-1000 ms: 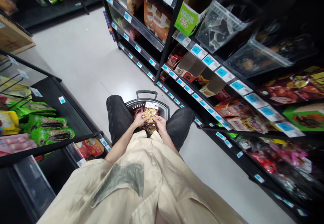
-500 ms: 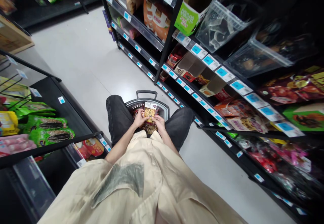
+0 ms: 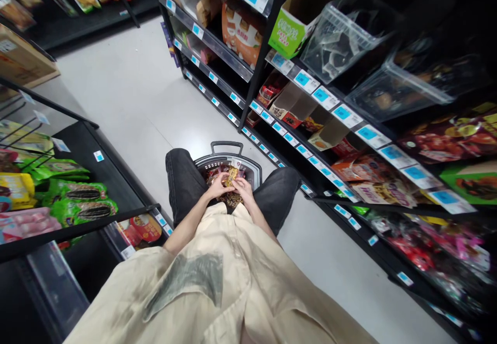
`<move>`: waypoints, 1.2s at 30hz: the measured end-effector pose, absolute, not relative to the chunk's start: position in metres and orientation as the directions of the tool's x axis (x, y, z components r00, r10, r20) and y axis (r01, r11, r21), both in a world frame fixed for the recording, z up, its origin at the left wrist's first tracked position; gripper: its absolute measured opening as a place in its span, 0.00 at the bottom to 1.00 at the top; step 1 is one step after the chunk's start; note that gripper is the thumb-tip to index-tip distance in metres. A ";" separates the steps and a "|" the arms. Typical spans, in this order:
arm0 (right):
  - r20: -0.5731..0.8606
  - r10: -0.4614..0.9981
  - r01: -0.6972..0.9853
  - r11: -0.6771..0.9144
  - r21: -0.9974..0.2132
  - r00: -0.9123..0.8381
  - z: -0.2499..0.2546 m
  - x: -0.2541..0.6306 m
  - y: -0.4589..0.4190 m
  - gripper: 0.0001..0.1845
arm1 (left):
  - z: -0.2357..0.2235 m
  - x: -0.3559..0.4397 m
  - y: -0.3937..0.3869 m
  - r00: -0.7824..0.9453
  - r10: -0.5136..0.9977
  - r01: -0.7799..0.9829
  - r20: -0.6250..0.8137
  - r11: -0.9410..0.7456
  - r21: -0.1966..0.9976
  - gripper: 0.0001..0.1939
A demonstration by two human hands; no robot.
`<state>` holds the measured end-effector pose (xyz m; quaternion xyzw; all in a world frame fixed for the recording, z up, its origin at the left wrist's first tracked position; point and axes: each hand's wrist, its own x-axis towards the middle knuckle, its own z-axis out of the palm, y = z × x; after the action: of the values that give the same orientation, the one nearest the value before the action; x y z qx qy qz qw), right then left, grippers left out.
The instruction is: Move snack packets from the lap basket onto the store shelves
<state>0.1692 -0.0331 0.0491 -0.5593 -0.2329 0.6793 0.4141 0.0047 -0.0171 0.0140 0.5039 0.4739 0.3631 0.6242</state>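
Note:
Both hands hold a small yellow snack packet (image 3: 232,174) with a pale top, over a dark shopping basket (image 3: 254,167) between my knees. My left hand (image 3: 218,186) is closed on the packet's left side, thumb and fingers bent. From the right, my right hand (image 3: 244,188) pinches the same packet. Other packets (image 3: 215,174) with brown and reddish wrapping lie in the basket under my hands; their kinds are too small to tell. The basket's black handle (image 3: 227,144) lies outward at the far rim.
A shelf rack with price tags (image 3: 343,114) runs along the right, holding clear plastic bins (image 3: 334,38) and bagged snacks. At the left stands a low shelf with green seed bags (image 3: 87,210). Grey floor (image 3: 116,90) stretches ahead; a cardboard box (image 3: 25,59) sits far left.
The packet has been tilted and squeezed narrower between my hands, showing less of its front. My left hand has turned and moved slightly right. The view has shifted a little.

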 end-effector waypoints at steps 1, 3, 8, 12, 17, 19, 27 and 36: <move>-0.561 0.827 -0.296 -0.545 -0.784 -0.037 0.050 0.169 -0.033 0.25 | 0.016 0.004 -0.017 0.308 0.924 0.006 -0.227 0.237 0.971 0.36; -0.545 0.837 -0.274 -0.535 -0.799 -0.046 0.050 0.168 -0.034 0.25 | 0.020 0.003 -0.016 0.327 0.912 -0.014 -0.249 0.269 0.963 0.32; -0.504 0.863 -0.213 -0.498 -0.841 -0.028 0.042 0.169 -0.035 0.24 | 0.022 -0.001 -0.011 0.202 0.901 0.011 -0.383 0.389 0.921 0.21; -0.502 0.849 -0.239 -0.459 -0.856 0.164 0.034 0.174 -0.034 0.24 | 0.028 0.001 -0.011 0.226 0.897 -0.071 -0.380 0.404 0.912 0.28; -0.540 0.821 -0.287 -0.480 -0.829 0.186 0.033 0.176 -0.034 0.27 | 0.035 0.002 -0.012 0.196 0.900 -0.107 -0.390 0.415 0.903 0.32; -0.540 0.827 -0.298 -0.482 -0.824 0.158 0.034 0.175 -0.034 0.27 | 0.035 0.002 -0.012 0.200 0.901 -0.115 -0.386 0.413 0.904 0.32; -0.522 0.834 -0.298 -0.459 -0.837 0.181 0.034 0.176 -0.034 0.29 | 0.037 0.002 -0.012 0.215 0.896 -0.124 -0.388 0.419 0.899 0.32; -0.478 0.849 -0.308 -0.404 -0.861 0.223 0.036 0.175 -0.032 0.28 | 0.018 0.001 -0.010 0.259 0.899 -0.150 -0.353 0.398 0.905 0.31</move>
<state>0.1751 -0.0323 0.0358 -0.6034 -0.2241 0.5814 0.4977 0.0006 -0.0099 0.0183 0.3944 0.4747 0.3813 0.6883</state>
